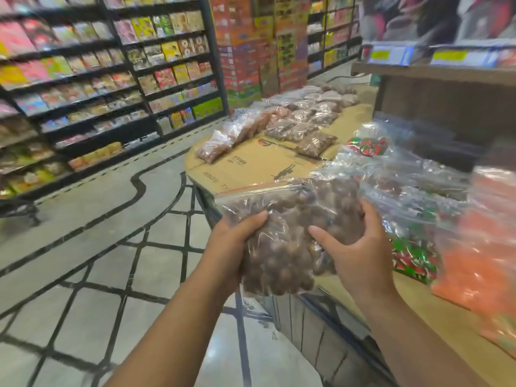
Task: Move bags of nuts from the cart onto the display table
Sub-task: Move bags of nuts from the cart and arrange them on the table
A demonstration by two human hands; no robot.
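A clear zip-top bag of nuts (pixel 282 241), packed full of round brown nuts, sits just right of the frame's centre, held in the air over the near edge of the display table (pixel 251 166). The left hand (pixel 237 241) grips its left side with the thumb laid across the front. The right hand (pixel 354 247) cups its right side, fingers curled round the far edge. The bag's long axis runs nearly straight up the frame, the red-lined seal at the top, pointing away from the person.

Flattened cardboard covers the table. Rows of similar nut bags (pixel 301 118) lie on it toward the upper centre. Bags of red-and-green wrapped sweets (pixel 413 252) and a blurred orange bag (pixel 480 241) lie at the right. Grey floor tiles (pixel 97 261) with black lines fill the lower left, and snack shelves (pixel 111 79) fill the upper left.
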